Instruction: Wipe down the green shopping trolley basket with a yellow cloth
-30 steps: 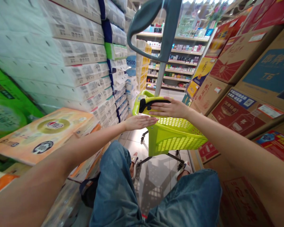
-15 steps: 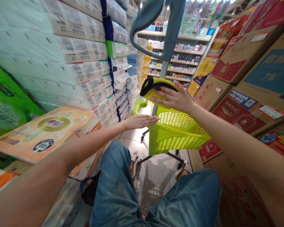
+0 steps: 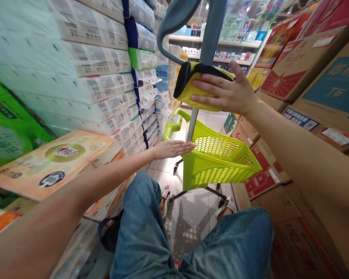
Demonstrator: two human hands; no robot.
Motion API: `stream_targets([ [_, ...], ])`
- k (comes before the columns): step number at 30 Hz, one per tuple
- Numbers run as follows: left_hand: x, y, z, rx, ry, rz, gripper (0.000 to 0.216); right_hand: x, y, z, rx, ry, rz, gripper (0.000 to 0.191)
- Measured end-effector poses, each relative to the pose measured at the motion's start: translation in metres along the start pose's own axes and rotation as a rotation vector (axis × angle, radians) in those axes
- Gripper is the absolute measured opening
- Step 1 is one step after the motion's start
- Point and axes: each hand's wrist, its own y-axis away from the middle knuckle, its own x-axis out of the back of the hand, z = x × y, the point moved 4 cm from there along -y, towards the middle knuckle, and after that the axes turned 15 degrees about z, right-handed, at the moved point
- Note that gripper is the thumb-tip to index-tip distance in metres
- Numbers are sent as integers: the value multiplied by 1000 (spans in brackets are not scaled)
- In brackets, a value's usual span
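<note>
In the head view my right hand presses a folded yellow cloth with black edging against the grey upright of a shopping cart. Its fingers lie across the cloth, the thumb pointing up. Lower down, my left hand rests with straight fingers at the near corner of the cart's lime-green basket; its palm side is hidden. A curved grey handle loop joins the upright above the cloth. Below it a thin metal pole runs down behind the basket's corner.
Stacked tissue packs line the left, with an orange carton in front. Cardboard boxes rise on the right. Shelves of small goods stand behind the cart. My jeans-clad knees flank the cart's wheels on the tiled floor.
My right hand and the cloth have moved up the cart's upright, uncovering more of the metal pole and basket. My left hand has stayed at the basket's corner.
</note>
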Motion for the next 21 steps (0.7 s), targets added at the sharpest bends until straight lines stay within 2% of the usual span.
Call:
stream_targets([
  [2,-1,0,0,0,-9,-51,63,-11,11,-1,18,65,-30,35],
  [5,-4,0,1,9,42,-148,66,-40,48,-10,46,79,-32,42],
  [8,-6,0,1,30,143,-238,68,-69,88,-25,156,41,-142,54],
  [10,-6,1,0,40,176,-270,68,-76,101,-31,258,30,-228,60],
  [13,-6,1,0,28,150,-249,69,-65,90,-31,416,17,-315,65],
  [16,-4,-1,-1,-1,73,-174,65,-41,58,-21,488,15,-375,65],
  [18,-3,-1,-1,-14,26,-122,61,-24,37,-10,454,10,-393,58],
  [21,-3,-2,0,-17,-7,-80,59,-6,14,6,299,-16,-337,42],
])
